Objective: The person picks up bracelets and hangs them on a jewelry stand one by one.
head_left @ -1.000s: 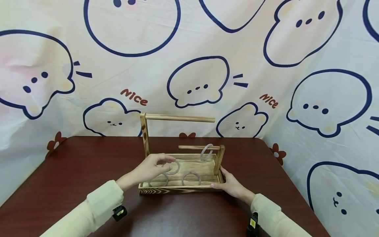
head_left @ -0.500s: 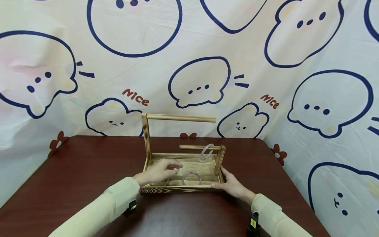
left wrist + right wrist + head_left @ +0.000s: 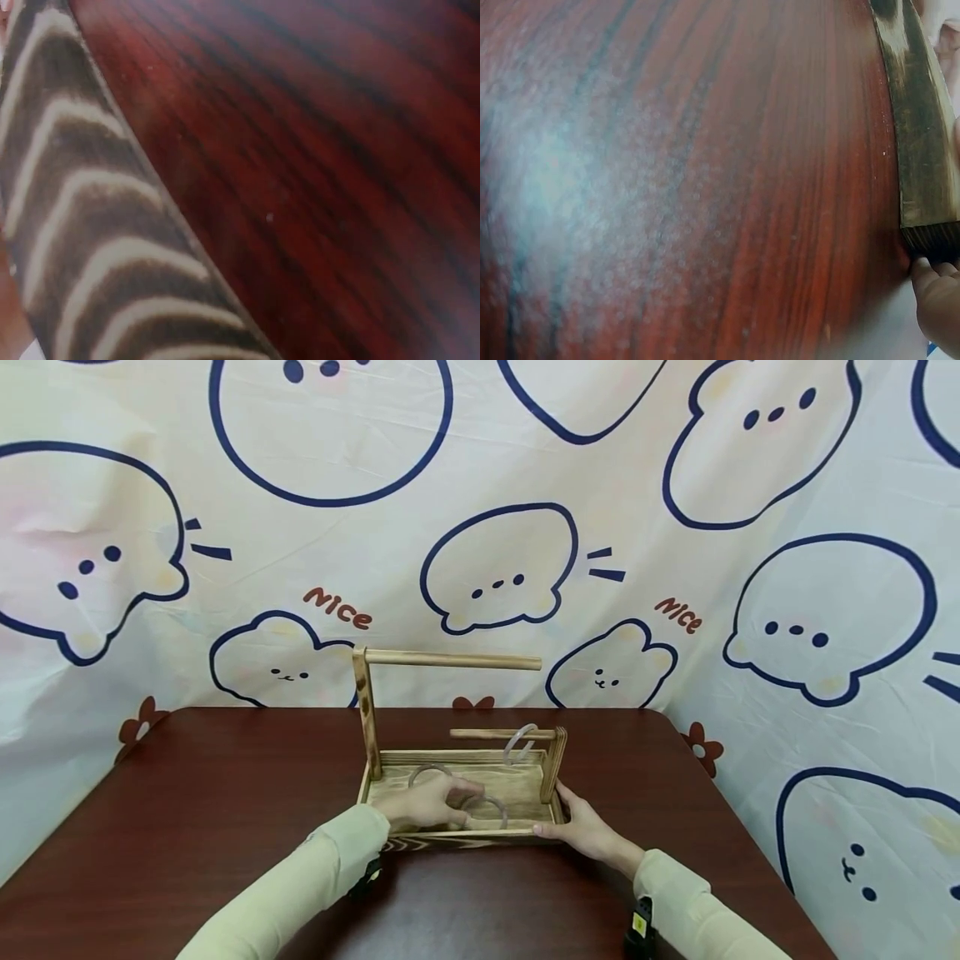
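Observation:
A wooden stand [image 3: 450, 837] with a shallow tray base, an upper bar [image 3: 457, 658] and a lower bar [image 3: 487, 734] sits on the table. One clear ring [image 3: 519, 745] hangs on the lower bar. In the tray lie another ring [image 3: 429, 768] behind my left hand and a third ring [image 3: 498, 806] at its fingertips. My left hand [image 3: 423, 802] reaches over the front rim, thumb and fingers parted beside that third ring. My right hand [image 3: 588, 831] grips the tray's front right corner, thumb on the rim. The right wrist view shows fingers [image 3: 937, 296] against the tray's end.
The dark red table [image 3: 225, 793] spreads around the stand. A patterned cloth [image 3: 390, 552] hangs behind and beside it. The left wrist view shows only the tray's striped front side [image 3: 112, 225] and tabletop.
My left hand has moved right and slightly down inside the tray, from the rear ring to the front one. The right hand keeps its grip on the corner.

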{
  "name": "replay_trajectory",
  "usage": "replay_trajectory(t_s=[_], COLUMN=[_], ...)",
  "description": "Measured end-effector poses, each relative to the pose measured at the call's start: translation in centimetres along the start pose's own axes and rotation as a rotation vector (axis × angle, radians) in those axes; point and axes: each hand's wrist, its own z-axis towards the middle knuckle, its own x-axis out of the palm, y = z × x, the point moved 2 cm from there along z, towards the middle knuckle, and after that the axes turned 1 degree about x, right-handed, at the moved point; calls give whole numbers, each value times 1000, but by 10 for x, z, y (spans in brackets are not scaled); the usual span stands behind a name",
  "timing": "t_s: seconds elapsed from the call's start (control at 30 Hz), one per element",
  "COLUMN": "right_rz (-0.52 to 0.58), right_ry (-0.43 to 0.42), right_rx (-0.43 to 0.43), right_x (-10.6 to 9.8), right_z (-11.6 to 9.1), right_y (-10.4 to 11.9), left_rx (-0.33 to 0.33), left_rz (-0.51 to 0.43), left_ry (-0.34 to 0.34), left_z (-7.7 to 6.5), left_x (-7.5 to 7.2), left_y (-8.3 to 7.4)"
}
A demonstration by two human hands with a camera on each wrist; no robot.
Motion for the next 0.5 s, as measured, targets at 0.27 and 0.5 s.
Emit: replay_trajectory(t_s=[0.27, 0.5], right_rz=[7, 17], right_ry=[-2, -12], right_rx=[-4, 0], right_x=[2, 1], right_z=[0, 0], right_y=[0, 0], left_rx=[84, 111], left_rz=[172, 271], left_ry=[54, 71], left_z=[5, 9], left_x=[6, 7], left_y=[3, 1])
